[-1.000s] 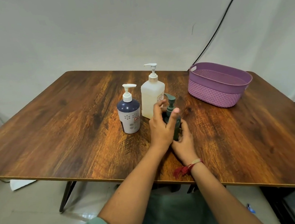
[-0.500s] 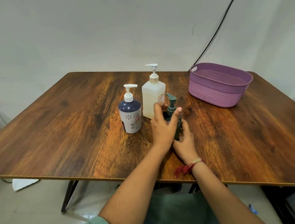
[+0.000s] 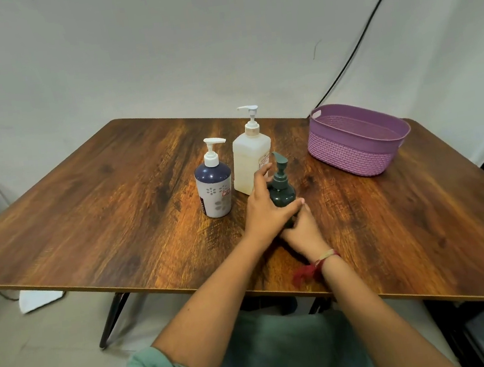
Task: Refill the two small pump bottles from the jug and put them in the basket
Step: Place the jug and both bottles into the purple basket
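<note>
Head view: both forearms reach over the near table [image 3: 118, 229] edge and meet at one item. A red thread band [image 3: 321, 265] marks the right wrist.

1. Right grip [image 3: 300, 232]: nearest the viewer, set low against the base of the dark green pump bottle [image 3: 281, 189]. Its fingers appear curled round the lower body; their tips are partly hidden.
2. Left grip [image 3: 265, 211]: directly above and left of the right grip, wrapped round the bottle's mid-body, thumb across the front, forefinger raised toward the shoulder.
3. Dark green pump bottle: upright on the table between both grips, pump head [image 3: 280, 160] fitted.

Handling estimate: small rigid plastic, probably light, smooth and liable to slip if wet. Hold the body low with one grip; take the collar under the pump head with the other to unscrew.

Left of the grips stands a blue-and-white pump bottle [image 3: 214, 192]. Just beyond them stands the translucent refill jug [image 3: 250, 164]. Farther right sits the purple basket [image 3: 350, 154], which looks empty.
</note>
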